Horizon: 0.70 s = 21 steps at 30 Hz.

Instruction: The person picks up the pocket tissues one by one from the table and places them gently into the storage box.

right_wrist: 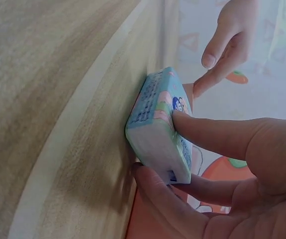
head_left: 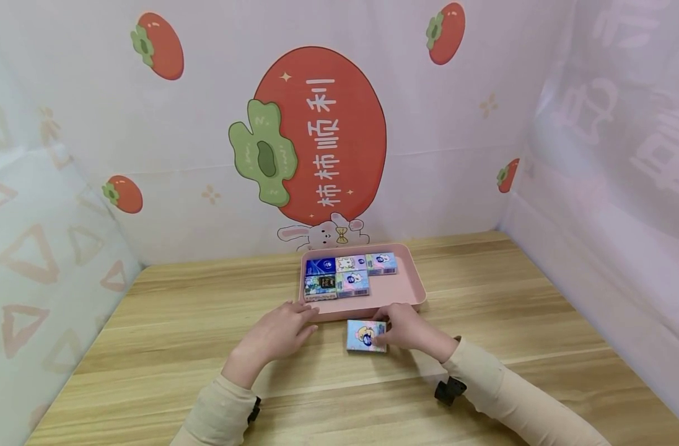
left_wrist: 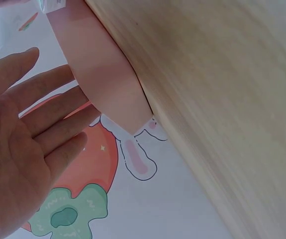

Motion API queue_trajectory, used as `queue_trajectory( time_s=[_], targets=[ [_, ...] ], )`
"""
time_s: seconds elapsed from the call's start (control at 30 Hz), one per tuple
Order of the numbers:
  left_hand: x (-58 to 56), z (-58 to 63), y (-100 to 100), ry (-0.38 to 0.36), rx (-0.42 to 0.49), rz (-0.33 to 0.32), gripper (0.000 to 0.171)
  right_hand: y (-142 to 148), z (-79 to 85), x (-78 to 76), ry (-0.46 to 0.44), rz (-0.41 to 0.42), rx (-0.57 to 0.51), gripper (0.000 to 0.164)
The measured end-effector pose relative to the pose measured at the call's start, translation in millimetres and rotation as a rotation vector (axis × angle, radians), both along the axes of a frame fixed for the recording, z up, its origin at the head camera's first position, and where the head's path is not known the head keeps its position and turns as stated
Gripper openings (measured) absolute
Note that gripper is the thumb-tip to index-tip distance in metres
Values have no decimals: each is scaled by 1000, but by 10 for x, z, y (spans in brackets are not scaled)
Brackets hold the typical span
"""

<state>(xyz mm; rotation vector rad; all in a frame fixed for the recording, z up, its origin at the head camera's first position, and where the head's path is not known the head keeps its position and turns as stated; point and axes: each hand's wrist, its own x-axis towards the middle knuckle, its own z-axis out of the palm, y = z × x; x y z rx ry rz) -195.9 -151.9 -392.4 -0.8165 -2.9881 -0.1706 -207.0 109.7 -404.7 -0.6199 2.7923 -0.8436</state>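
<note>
A blue pack of pocket tissues (head_left: 362,337) with a yellow cartoon figure is in front of the pink tray (head_left: 339,314). My right hand (head_left: 403,328) grips its right end; the right wrist view shows the thumb on the printed face and fingers at the lower edge of the tissue pack (right_wrist: 157,149). My left hand (head_left: 278,331) lies at the tray's near left corner, and its straight fingers (left_wrist: 58,119) touch the tray wall (left_wrist: 103,74) in the left wrist view. Several tissue packs (head_left: 352,282) sit in two rows in the tray's left and middle.
The wood-grain table (head_left: 194,310) runs up to a white cloth backdrop (head_left: 194,124) printed with persimmons. Bare tray floor (head_left: 398,288) shows at the right of the packs. Cloth walls (head_left: 596,217) stand at both sides.
</note>
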Motion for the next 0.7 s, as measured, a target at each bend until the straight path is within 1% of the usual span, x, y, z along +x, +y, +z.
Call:
queue_trajectory(
  time_s=[0.17, 0.5, 0.7],
  targets=[
    [1, 9, 4, 1, -4, -2, 40, 25, 4, -1, -14, 8, -47, 27],
    [9, 20, 5, 0, -4, 5, 40, 84, -11, -19, 14, 46, -119, 22],
    [6, 18, 4, -5, -1, 6, 39, 89, -3, -64, -13, 40, -143, 22]
  ],
)
